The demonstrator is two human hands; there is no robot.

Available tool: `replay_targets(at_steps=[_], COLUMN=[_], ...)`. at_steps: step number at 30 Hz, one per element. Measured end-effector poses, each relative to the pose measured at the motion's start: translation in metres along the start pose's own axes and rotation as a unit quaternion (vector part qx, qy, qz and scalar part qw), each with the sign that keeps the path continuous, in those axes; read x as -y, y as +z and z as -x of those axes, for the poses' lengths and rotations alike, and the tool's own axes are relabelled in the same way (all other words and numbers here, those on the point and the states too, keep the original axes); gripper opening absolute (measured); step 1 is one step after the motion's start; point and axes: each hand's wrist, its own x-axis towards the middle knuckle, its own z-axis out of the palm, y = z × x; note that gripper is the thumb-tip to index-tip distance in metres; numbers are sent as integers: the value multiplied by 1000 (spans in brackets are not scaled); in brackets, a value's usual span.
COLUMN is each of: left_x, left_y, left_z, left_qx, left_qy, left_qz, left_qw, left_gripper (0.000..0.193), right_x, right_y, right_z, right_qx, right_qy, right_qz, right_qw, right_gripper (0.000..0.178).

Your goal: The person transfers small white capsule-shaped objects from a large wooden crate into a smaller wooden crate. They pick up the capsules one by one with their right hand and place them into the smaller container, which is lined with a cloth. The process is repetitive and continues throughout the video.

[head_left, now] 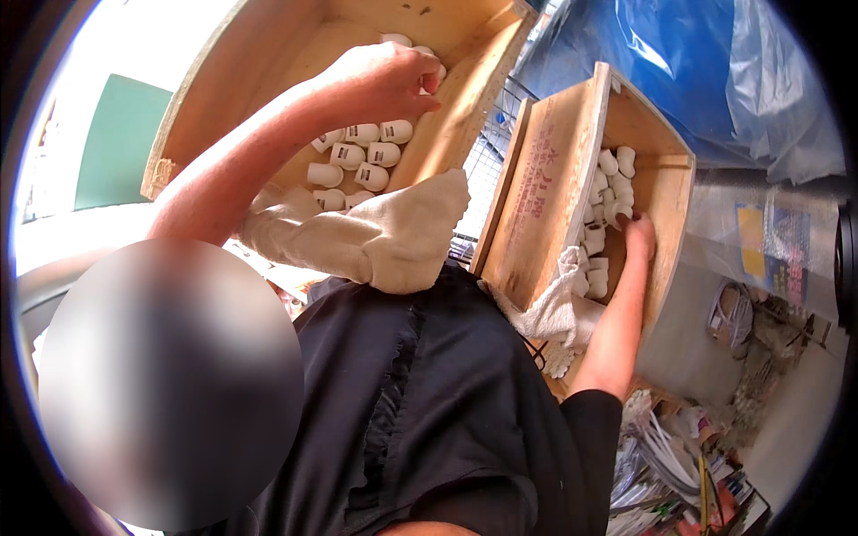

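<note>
Rounded white pieces (348,155), judged light, stiff and best gripped by their sides, were contained in two wooden boxes (545,196). The left hand's (391,79) fingers were curled, the right hand's (639,236) placed at the pieces; clamping could not be determined.

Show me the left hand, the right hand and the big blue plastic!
Left hand (386,77), head view: back of the hand.
Right hand (640,236), head view: back of the hand.
Blue plastic (675,89), head view: its shiny front.

Brt light (107,45) upper L nr green panel (118,147), blue plastic sheeting (666,76) upper R.
</note>
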Motion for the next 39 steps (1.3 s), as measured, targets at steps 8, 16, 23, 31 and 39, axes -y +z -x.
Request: replay_targets(at_steps=[8,16,23,31,39], left_x=[-11,-25,-34,-33,-38], left_y=[3,0,0,13,10], left_z=[-2,0,4,3,5], left_qx=[16,-9,53,15,-74], left_qy=[13,66,97,125,112], left_qz=[127,246,333,292,224], left_qw=[992,967,936,948,965], left_gripper=[17,40,52,40,44], right_x=[81,144,183,185,189], right_y=[-69,-96,-69,-52,-42], right_z=[78,149,182,189,193], right_qx=[88,158,252,214,124], right_qy=[-180,-352,-344,-376,-394], right_qz=[-457,-528,-538,-528,-541], right_qw=[866,757,727,730,732], right_gripper=[44,43,40,43,42])
